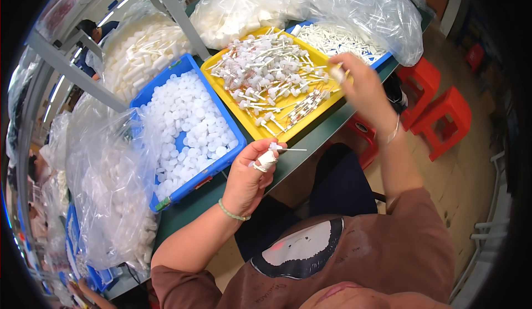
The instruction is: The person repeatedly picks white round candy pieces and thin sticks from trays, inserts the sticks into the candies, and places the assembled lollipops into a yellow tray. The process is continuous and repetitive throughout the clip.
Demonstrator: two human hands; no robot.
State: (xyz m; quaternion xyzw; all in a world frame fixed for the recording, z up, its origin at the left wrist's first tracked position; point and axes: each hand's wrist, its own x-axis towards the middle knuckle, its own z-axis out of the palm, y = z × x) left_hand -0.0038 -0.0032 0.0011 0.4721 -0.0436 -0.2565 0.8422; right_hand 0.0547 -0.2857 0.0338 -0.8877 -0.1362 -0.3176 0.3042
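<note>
My left hand [246, 177] is closed in a pinch, just in front of the near corner of the yellow tray [302, 127]. Between its fingertips is a small white plastic piece with a thin pale rod [292, 149] pointing right. White wrapping [265, 161] covers one of its fingers. My right hand [363, 87], smeared by motion, is over the yellow tray's right edge, close to the small white tubes [338, 40] in a blue tray. Something white shows at its fingers, but I cannot make out whether it is wrapping or a part. White-capped rod assemblies [257, 68] are heaped in the yellow tray.
A blue tray [233, 125] of translucent white caps [191, 126] stands left of the yellow one. Clear plastic bags [105, 192] of white parts surround the trays on the green table [180, 220]. Grey metal posts [180, 18] rise at the back. Red stools [446, 120] stand at right.
</note>
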